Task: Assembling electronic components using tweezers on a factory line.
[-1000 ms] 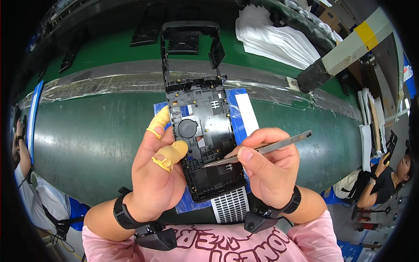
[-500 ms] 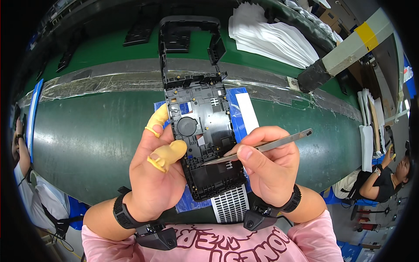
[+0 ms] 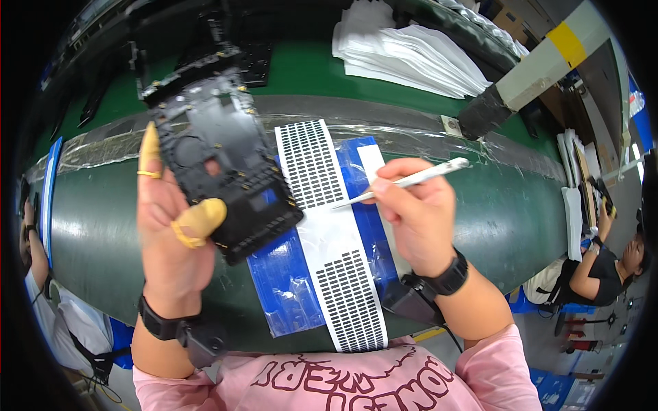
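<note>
With the left grip [image 3: 171,240] pinching the black frame [image 3: 219,137] towards ten o'clock and the right grip [image 3: 423,218] pinching tweezers [image 3: 439,170] whose tip is at the sheet of black patches [image 3: 327,233] near the clock's centre, a low, light tip and a steady frame should work best

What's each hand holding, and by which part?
Left hand: black plastic housing, by its lower left edge. Right hand: metal tweezers, pinched around mid-shaft.
</note>
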The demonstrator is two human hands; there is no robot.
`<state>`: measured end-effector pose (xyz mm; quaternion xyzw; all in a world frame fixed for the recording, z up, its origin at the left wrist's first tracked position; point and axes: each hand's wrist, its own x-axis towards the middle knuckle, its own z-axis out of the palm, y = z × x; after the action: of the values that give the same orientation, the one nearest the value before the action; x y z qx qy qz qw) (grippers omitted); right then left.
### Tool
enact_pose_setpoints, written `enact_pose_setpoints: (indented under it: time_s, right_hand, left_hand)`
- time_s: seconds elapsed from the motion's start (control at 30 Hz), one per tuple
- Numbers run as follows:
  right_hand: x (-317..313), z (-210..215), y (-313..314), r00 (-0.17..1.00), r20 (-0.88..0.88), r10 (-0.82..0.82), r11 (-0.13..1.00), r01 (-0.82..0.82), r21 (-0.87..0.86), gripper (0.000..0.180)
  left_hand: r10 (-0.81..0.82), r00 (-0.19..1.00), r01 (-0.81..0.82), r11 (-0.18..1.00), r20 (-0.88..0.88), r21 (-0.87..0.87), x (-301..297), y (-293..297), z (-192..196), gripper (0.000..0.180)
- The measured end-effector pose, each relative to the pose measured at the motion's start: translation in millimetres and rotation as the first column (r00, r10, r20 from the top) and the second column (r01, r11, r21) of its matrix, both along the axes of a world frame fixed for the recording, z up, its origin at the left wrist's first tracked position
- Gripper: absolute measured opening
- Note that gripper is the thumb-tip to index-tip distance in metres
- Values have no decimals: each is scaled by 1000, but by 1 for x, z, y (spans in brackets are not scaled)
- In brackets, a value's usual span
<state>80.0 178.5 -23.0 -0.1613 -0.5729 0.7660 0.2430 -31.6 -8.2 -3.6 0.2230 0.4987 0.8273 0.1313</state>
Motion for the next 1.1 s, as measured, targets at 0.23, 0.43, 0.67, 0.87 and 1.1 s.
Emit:
enact_pose_setpoints:
  time_s: [0.23,0.43,0.67,0.87,1.1]
  right_hand:
    - [-16,-16,5,994,95,48,999,-49,6,12]
    - [-17,-17,3,995,98,16,1000,-18,15,12]
    - [-18,-18,2,995,99,29,999,-31,18,11]
    - [-3,7,0,996,17,88,991,-86,-99,13]
    - [16,26,-43,993,-88,83,994,-89,-65,16]
  left_hand:
    - [47,969,-78,990,243,121,-10,-3,2,54]
    - [93,942,-183,948,322,261,-23,-22,-7,36]
    - [137,898,-229,957,417,177,-19,-9,1,35]
    - [-26,915,-39,987,403,153,1,6,-10,27]
    - [-309,782,235,951,541,204,39,13,-1,27]
